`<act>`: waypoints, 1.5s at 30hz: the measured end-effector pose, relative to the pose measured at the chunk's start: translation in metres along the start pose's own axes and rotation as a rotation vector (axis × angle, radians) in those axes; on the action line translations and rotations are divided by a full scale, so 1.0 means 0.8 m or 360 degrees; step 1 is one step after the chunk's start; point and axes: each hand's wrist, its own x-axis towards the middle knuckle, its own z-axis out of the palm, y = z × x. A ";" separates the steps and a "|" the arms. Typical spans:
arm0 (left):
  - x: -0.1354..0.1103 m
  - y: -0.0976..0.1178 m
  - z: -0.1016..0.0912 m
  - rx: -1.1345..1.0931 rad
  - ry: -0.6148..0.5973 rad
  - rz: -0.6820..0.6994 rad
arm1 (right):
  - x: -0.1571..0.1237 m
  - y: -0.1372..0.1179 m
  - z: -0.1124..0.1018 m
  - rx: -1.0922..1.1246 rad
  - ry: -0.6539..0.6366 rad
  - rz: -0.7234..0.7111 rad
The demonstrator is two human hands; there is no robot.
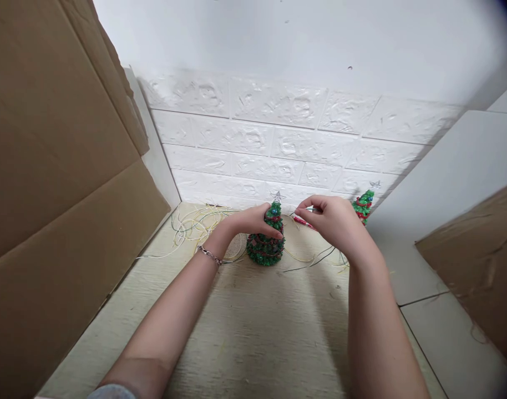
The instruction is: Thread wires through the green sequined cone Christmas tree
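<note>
A small green beaded Christmas tree [265, 250] with red garlands stands upright on the table, a clear star [277, 197] at its tip. My left hand [250, 219] is closed around its upper part, thumb across the front. Just right of the tree, my right hand [340, 223] pinches a thin dark thread between thumb and forefinger, above the table. Behind those fingers lies a red, slim object [303, 221], partly hidden. A second beaded tree [364, 204] stands farther right, its lower part hidden by my right hand and wrist.
Loose white, yellow and green threads [195, 226] lie tangled on the pale tabletop [237, 327] at the back left. More dark strands [309, 266] lie right of the tree. Brown cardboard [62, 166] rises on the left, a white brick-pattern wall [253, 136] behind, and white panels [457, 183] on the right.
</note>
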 end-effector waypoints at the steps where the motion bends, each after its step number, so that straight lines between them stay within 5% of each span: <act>1: -0.001 0.001 -0.003 0.0048 0.0000 0.0009 | 0.000 0.001 0.000 -0.0010 0.0006 -0.0001; 4: -0.006 0.001 -0.012 0.0166 0.0022 -0.0044 | 0.001 0.004 0.002 -0.0020 0.0011 -0.0020; 13: -0.010 -0.014 -0.021 -0.0593 -0.0043 0.0014 | 0.010 0.010 0.028 -0.0052 0.0052 -0.0087; 17: -0.008 -0.015 -0.017 -0.0633 -0.0131 0.0097 | 0.013 0.006 0.041 -0.0095 0.0036 -0.0078; 23: 0.000 -0.009 0.005 -0.0197 0.0198 -0.0069 | 0.015 0.008 0.047 -0.0125 0.0035 -0.0085; 32: 0.009 -0.015 0.023 -0.0106 0.0504 -0.0027 | 0.018 0.010 0.049 -0.0137 0.0110 -0.0073; 45: -0.006 0.042 0.009 -0.0112 0.0808 -0.0221 | 0.019 0.011 0.049 0.0156 0.0804 -0.0365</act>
